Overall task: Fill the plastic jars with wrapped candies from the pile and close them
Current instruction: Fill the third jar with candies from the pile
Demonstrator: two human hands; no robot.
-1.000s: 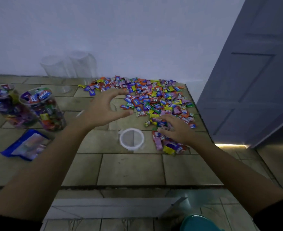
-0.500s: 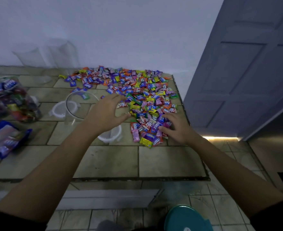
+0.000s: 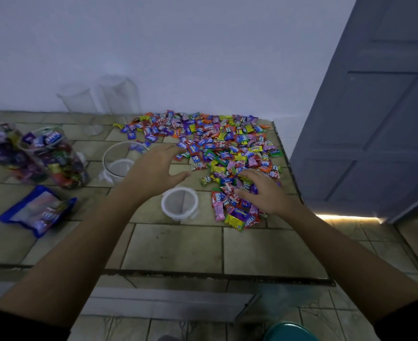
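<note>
A wide pile of wrapped candies (image 3: 222,146) covers the right side of the tiled counter. My right hand (image 3: 259,190) rests palm down on the pile's near edge, fingers spread over the wrappers. An empty clear jar (image 3: 115,156) stands open left of the pile. My left hand (image 3: 154,171) hovers against the jar's right side, fingers and thumb spread in a C toward the candies, holding nothing. A white lid (image 3: 179,201) lies flat between my hands. Two filled jars (image 3: 55,161) stand at the left, without lids.
Two more empty clear jars (image 3: 99,97) stand against the back wall. A blue candy bag (image 3: 38,210) lies at the near left. Another white lid (image 3: 102,177) lies by the empty jar. A grey door (image 3: 365,134) stands beyond the counter's right edge (image 3: 286,166).
My left hand has dropped lower, beside the empty jar. My right hand stays on the near candies, which have bunched closer to the lid.
</note>
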